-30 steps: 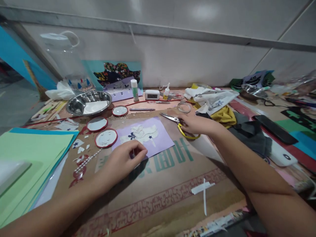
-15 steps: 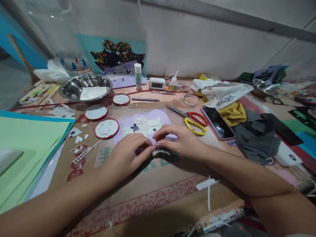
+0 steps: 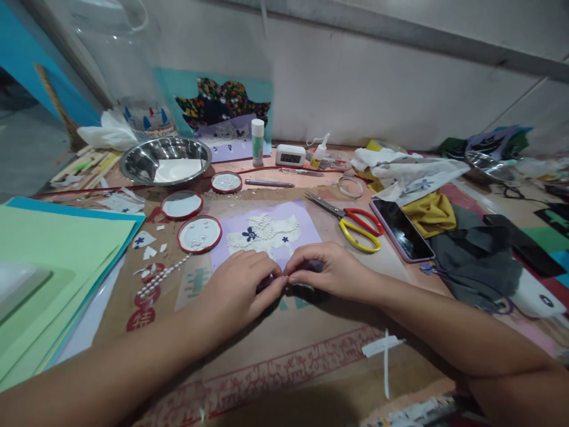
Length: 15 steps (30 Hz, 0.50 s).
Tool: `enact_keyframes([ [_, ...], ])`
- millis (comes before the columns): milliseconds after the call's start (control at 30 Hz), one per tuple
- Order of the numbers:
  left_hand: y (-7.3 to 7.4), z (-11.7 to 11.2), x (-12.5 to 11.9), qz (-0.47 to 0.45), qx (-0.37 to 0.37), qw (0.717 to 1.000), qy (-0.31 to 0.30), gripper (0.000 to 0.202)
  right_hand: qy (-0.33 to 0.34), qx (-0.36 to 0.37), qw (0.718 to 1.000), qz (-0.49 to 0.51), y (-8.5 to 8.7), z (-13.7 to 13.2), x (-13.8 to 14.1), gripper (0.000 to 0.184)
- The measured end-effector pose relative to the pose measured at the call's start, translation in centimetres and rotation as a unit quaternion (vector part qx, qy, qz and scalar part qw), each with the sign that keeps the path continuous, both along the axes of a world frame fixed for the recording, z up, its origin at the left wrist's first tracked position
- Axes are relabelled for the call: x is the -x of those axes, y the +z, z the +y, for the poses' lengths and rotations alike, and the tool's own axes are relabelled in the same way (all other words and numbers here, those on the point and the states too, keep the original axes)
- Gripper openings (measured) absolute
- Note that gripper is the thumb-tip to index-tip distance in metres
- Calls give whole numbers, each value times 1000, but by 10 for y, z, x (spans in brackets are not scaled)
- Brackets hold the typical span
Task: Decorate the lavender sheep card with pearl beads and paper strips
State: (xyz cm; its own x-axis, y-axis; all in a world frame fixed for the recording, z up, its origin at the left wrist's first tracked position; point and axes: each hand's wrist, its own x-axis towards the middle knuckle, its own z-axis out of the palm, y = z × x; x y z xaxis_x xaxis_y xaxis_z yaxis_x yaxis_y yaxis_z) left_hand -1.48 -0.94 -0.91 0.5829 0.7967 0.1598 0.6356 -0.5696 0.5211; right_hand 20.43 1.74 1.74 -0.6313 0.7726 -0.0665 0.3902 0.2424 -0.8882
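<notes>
My left hand (image 3: 246,281) and my right hand (image 3: 329,270) meet at the near edge of a purple sheet of paper (image 3: 309,228). Thumb and forefinger of each are pinched together, fingertips touching. Whatever lies between them is too small or hidden to make out. On the purple sheet, beyond my fingers, is a white patch (image 3: 278,231) trimmed with pearl-like beads and a dark blue flower (image 3: 249,235). A red-rimmed lid (image 3: 199,233) with a few beads stands left of the sheet. Strings of pearl beads (image 3: 163,277) lie below that lid.
Scissors (image 3: 344,213) with red and yellow handles and a phone (image 3: 402,230) lie to the right. Behind are a steel bowl (image 3: 128,169), a glue stick (image 3: 257,145) and a small digital clock (image 3: 290,156). Green paper sheets (image 3: 66,237) cover the left side.
The view has shifted a little, so everything sits slightly farther right. My right forefinger has come down closer to its thumb; both hands stay together at the sheet's near edge.
</notes>
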Motion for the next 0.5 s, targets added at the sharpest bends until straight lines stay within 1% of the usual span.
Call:
enact_keyframes([
  [133,1,2,0,11,11,1000,-8,32,13,-21,1000,-11,0,1,-1,13],
  [300,0,4,0,27,13,999,-14,33,11,-32,999,-34,-2,1,0,12],
  [400,0,4,1,38,-2,999,-27,32,-5,-33,999,-40,-2,1,0,11],
  [500,1,1,0,61,-36,997,-40,33,-32,-45,998,-41,1,4,-2,11],
])
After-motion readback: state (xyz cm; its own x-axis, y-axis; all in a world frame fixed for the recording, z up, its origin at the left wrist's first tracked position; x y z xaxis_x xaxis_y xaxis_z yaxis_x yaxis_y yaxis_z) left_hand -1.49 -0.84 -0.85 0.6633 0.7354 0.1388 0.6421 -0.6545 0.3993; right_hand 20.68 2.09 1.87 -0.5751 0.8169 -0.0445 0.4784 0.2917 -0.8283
